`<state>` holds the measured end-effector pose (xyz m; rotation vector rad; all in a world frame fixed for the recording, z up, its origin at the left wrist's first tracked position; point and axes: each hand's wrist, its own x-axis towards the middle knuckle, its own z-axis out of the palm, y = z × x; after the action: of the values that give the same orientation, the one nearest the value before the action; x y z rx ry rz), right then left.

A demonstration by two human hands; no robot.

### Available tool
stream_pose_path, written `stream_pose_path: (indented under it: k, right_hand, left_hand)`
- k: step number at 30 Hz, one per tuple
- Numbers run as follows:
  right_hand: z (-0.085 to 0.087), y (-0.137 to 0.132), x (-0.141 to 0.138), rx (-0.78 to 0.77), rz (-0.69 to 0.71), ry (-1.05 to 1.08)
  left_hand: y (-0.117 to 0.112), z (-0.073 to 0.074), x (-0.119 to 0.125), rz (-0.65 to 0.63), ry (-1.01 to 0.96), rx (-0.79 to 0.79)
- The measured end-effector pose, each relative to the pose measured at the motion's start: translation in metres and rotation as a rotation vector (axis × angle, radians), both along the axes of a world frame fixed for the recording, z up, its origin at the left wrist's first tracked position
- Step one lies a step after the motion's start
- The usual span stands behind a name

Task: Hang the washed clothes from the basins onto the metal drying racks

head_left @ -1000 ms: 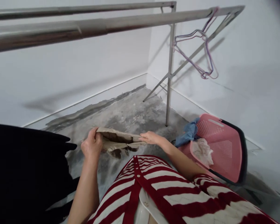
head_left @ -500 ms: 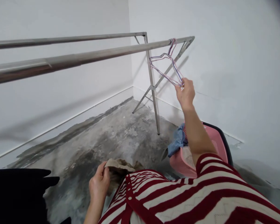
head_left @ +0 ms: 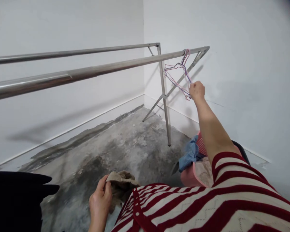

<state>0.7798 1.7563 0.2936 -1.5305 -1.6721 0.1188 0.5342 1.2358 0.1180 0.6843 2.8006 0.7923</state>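
My left hand (head_left: pixel 100 199) is closed on a crumpled beige cloth (head_left: pixel 120 187), held low in front of my red-and-white striped top. My right hand (head_left: pixel 197 91) is raised to the right and closed on the lower edge of some thin wire hangers (head_left: pixel 177 75), pink and purple. The hangers hang by their hooks from the near steel rail (head_left: pixel 106 69) of a drying rack, close to its right end.
A second rail (head_left: pixel 87 51) runs behind the first; the rack's leg (head_left: pixel 166 109) stands on a stained concrete floor. A pink laundry basket (head_left: pixel 194 172) with a blue garment (head_left: pixel 189 154) sits low right. Something black (head_left: pixel 16 199) fills the lower left. White walls meet in a corner.
My right hand let go of the beige cloth, rose to the hangers and gripped them. The left hand kept the cloth and sank lower. The view tilted up.
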Motion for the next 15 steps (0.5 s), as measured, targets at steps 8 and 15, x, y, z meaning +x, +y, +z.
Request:
stream_pose_path:
  k: [8,15]
  right_hand:
    - [0.000,-0.001,0.012,0.036,0.102,-0.033]
    - [0.005,-0.004,0.010,-0.065,0.020,-0.195]
  left_hand:
    - [-0.002,0.000,-0.005,-0.008,0.000,-0.032]
    - [0.000,0.013,-0.002,0.023,-0.010,-0.052]
